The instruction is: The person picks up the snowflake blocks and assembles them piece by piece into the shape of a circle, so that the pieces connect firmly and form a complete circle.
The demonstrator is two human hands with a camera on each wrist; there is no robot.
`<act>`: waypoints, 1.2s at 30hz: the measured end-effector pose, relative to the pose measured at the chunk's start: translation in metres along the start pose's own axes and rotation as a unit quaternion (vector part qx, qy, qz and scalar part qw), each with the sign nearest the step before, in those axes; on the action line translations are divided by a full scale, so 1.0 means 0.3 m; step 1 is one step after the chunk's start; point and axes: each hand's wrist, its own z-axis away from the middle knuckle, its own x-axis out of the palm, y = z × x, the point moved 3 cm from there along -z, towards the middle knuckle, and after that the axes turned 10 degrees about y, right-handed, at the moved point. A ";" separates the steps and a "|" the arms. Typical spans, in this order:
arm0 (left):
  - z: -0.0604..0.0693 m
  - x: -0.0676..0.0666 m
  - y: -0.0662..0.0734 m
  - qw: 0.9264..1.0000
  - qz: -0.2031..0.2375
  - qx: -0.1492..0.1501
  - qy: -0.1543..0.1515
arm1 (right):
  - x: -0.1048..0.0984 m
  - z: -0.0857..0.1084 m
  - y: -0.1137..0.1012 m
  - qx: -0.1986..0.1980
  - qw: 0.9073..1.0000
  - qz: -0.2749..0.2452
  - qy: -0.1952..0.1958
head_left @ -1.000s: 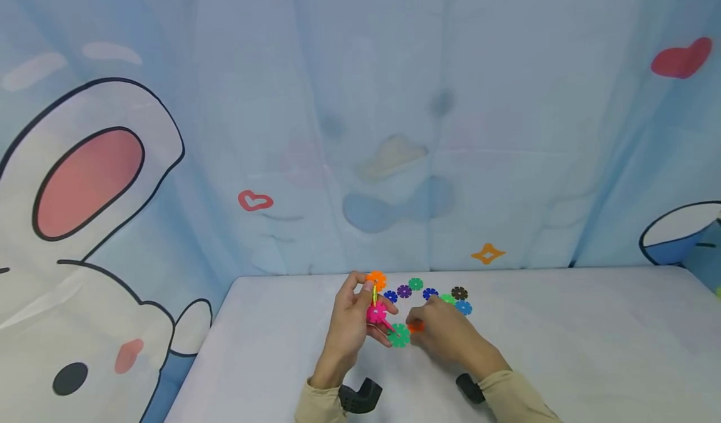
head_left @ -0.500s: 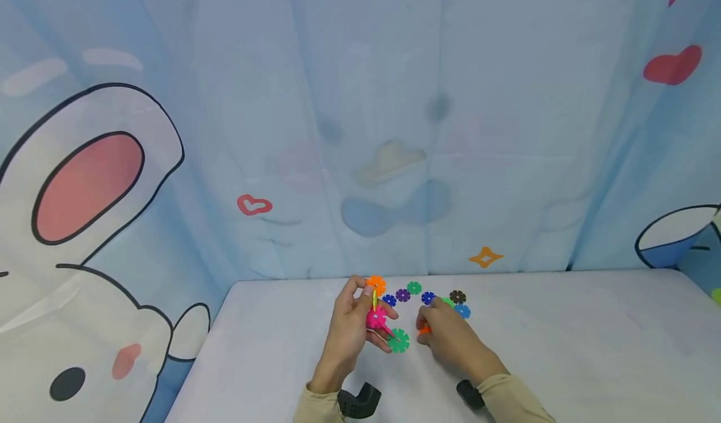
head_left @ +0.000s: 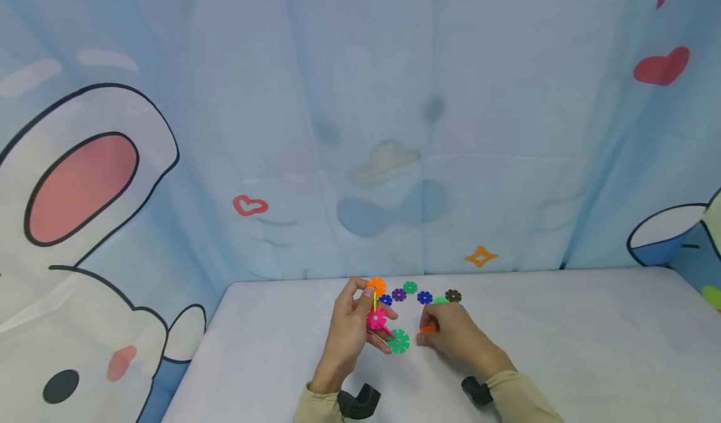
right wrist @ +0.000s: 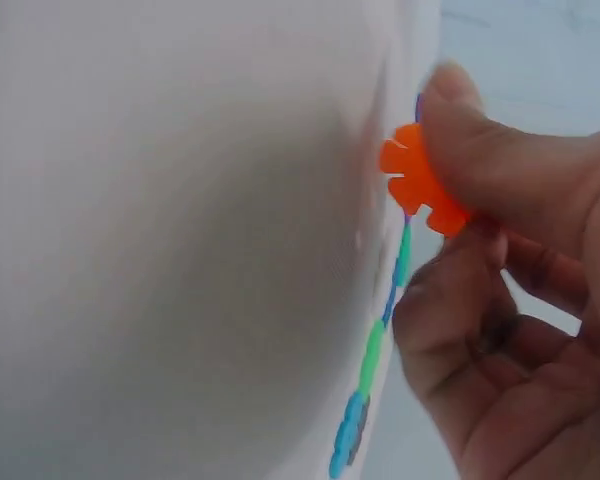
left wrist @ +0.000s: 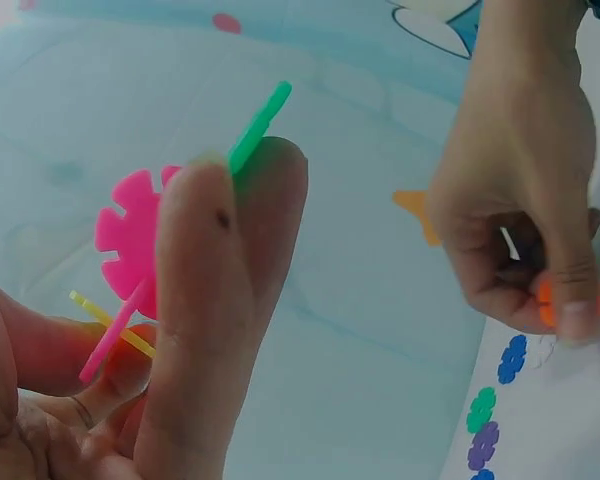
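My left hand (head_left: 350,332) holds a joined piece of notched plastic flower discs. It has an orange disc (head_left: 376,285) on top, a yellow disc (head_left: 375,301) seen edge-on, pink discs (left wrist: 130,232) in the middle and a green disc (head_left: 398,341) at the lower end. To its right, my right hand (head_left: 459,335) pinches a separate orange disc (right wrist: 420,185) between thumb and fingers, just apart from the green one. Part of that disc is hidden behind the thumb in the right wrist view.
Loose discs lie behind the hands on the white table (head_left: 270,348): blue (head_left: 425,297), purple (head_left: 398,295), green (head_left: 410,287), brown (head_left: 453,295) and others. A light blue disc (right wrist: 346,435) shows in the right wrist view. A patterned curtain (head_left: 315,129) hangs at the table's back edge.
With the orange disc in its fingers, my right hand has drawn to the right, away from the green disc, and now covers most of the light blue one. My left hand stays nearly still.
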 end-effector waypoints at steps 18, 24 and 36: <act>0.023 0.038 0.017 0.999 0.021 -0.020 -0.017 | -0.234 0.037 -0.129 -0.117 0.955 -0.188 0.196; 0.037 0.057 0.023 0.999 0.029 -0.025 -0.033 | -0.242 0.054 -0.168 -0.130 0.947 -0.218 0.195; 0.042 0.066 0.025 0.996 0.048 -0.032 -0.066 | -0.250 0.067 -0.194 -0.181 0.938 -0.202 0.218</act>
